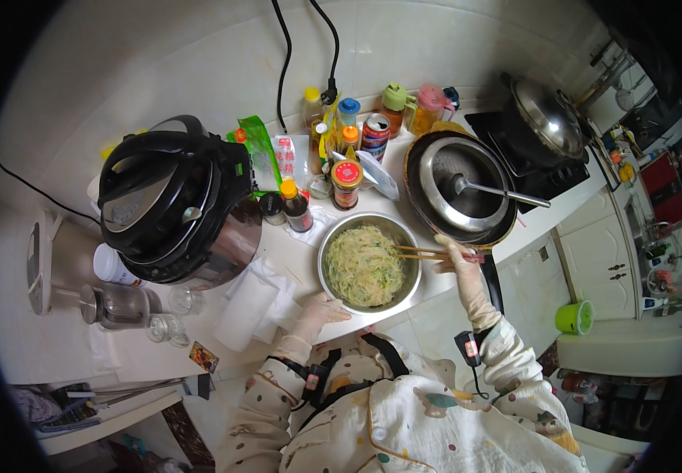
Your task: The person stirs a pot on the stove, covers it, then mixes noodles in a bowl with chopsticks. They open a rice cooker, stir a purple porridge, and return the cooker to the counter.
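A stainless steel bowl point(419, 278) stands near the front edge of the white counter, holding a mound of pale noodle-like shreds point(364, 266) flecked with green. Gloved, my left hand point(317, 313) grips the bowl's lower-left rim. In my right hand point(462, 266), also gloved, is a pair of wooden chopsticks point(420, 253) with reddish ends. Their tips reach into the right side of the shreds. Just beyond the bowl are a red-lidded jar point(347, 184) and a dark sauce bottle point(297, 207) with a yellow cap.
Left stands a black-lidded electric pressure cooker point(163, 201), with white paper towels point(249, 307) and glass jars point(166, 330) nearby. A steel basin point(435, 171) with a ladle point(500, 192) sits in a large wok point(414, 195). Behind it, a lidded pot point(544, 118) rests on the stove.
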A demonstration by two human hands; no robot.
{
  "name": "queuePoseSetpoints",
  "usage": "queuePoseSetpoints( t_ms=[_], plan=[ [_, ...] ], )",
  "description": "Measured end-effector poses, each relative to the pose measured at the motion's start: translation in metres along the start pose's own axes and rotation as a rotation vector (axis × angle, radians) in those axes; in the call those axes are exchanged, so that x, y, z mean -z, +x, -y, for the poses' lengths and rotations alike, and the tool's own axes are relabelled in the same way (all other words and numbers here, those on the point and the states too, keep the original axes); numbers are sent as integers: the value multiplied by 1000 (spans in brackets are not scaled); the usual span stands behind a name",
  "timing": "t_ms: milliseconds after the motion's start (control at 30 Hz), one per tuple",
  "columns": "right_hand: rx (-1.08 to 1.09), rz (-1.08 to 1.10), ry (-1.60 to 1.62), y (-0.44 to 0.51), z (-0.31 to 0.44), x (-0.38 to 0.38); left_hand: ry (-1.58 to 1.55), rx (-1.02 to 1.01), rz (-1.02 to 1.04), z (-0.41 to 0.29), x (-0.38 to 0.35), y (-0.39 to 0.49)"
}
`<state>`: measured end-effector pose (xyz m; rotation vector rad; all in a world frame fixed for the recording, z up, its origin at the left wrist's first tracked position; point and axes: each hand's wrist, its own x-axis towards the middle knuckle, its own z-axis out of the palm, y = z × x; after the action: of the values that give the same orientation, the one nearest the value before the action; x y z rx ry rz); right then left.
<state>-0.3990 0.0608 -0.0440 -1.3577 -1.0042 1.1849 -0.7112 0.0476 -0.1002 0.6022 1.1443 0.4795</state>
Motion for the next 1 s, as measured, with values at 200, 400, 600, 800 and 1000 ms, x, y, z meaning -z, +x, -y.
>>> queuePoseSetpoints(
  t_ms=[200,400,600,800,1000],
  plan=[
    [-90,-154,91,-7,-22,13,52,-2,-17,-2,-1,-2],
    [-218,-168,296,1,-44,-3,42,47,-8,-6,0,0],
    [-290,-108,322,-4,-41,-1,29,26,-4,-2,-2,-1],
    [-633,104,178,-29,-17,10,63,42,28,-2,3,0],
    [-656,583,-389,-55,42,4,104,65,37,-10,1,-11]
  ],
)
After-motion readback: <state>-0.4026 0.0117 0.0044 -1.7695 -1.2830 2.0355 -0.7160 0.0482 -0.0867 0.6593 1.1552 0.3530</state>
